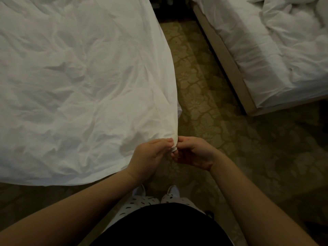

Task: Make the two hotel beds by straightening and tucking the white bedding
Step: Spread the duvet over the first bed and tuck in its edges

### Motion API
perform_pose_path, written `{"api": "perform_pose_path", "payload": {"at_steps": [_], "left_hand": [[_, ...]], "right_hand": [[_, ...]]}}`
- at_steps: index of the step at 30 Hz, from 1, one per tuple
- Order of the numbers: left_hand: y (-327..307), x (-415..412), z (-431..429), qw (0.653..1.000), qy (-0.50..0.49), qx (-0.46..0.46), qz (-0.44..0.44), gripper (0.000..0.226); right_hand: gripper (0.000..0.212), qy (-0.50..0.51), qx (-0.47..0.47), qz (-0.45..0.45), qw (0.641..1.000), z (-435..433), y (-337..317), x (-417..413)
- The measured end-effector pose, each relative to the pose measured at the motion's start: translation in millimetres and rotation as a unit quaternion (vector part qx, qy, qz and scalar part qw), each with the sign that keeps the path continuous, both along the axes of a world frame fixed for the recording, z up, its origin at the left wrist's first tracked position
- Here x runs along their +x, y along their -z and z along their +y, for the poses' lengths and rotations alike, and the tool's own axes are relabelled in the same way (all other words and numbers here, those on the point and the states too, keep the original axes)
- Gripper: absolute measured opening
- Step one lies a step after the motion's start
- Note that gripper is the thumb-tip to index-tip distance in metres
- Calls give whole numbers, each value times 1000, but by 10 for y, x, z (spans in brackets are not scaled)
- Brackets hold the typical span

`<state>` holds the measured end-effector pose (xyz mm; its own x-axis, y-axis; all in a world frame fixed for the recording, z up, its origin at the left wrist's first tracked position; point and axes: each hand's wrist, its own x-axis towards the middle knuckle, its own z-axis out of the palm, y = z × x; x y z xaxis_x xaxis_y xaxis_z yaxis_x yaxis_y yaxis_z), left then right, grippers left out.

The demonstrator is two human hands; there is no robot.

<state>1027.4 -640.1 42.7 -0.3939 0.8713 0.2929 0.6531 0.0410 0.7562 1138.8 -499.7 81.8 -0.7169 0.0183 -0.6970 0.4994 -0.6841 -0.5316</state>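
A wrinkled white duvet covers the near bed on the left and hangs over its foot edge. Its near right corner is lifted and pinched between both hands. My left hand grips the corner from the left, fingers curled on the cloth. My right hand holds the same corner from the right, thumb and fingers closed on it. The second bed at the upper right has rumpled white bedding bunched on top, above a pale wooden frame.
A patterned yellowish carpet aisle runs between the two beds. My feet in white shoes stand at the near bed's foot corner. The far end of the aisle is dark.
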Motion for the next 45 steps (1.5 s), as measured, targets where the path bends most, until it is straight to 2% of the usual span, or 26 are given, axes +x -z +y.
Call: {"api": "perform_pose_path", "payload": {"at_steps": [6,10,13,20,23,25,28,32,34,38,42,45], "left_hand": [[62,-7,37,1000,5,-10,7,31],[91,-60,45,997,68,-21,30,29],[135,-78,24,993,93,-40,64,37],[96,-120,184,993,68,34,87,22],[77,-142,220,990,83,30,112,21],[62,-103,242,990,79,34,108,23],[58,-34,274,994,58,41,86,24],[39,2,218,1000,-6,22,-7,27],[10,-8,151,999,-26,25,-17,25],[-21,-71,30,996,-54,73,-5,8],[-9,-126,-2,995,-78,64,-20,20],[35,-138,-90,995,-95,37,-17,15]], "right_hand": [[32,16,-13,-9,1000,27,45,-19],[29,27,-24,-11,999,66,66,-16],[25,12,-8,-14,1000,100,45,-42],[15,22,24,-44,999,110,27,-84],[36,0,74,-85,994,66,6,-85],[42,0,121,-115,986,11,21,-120],[34,56,139,-149,977,-62,17,-203],[29,138,109,-82,981,-112,-70,-347],[29,133,112,-54,983,-145,-103,-417],[28,94,177,-48,979,-220,-113,-515],[23,112,189,-48,974,-287,-138,-534],[16,117,177,-46,976,-309,-169,-549]]}}
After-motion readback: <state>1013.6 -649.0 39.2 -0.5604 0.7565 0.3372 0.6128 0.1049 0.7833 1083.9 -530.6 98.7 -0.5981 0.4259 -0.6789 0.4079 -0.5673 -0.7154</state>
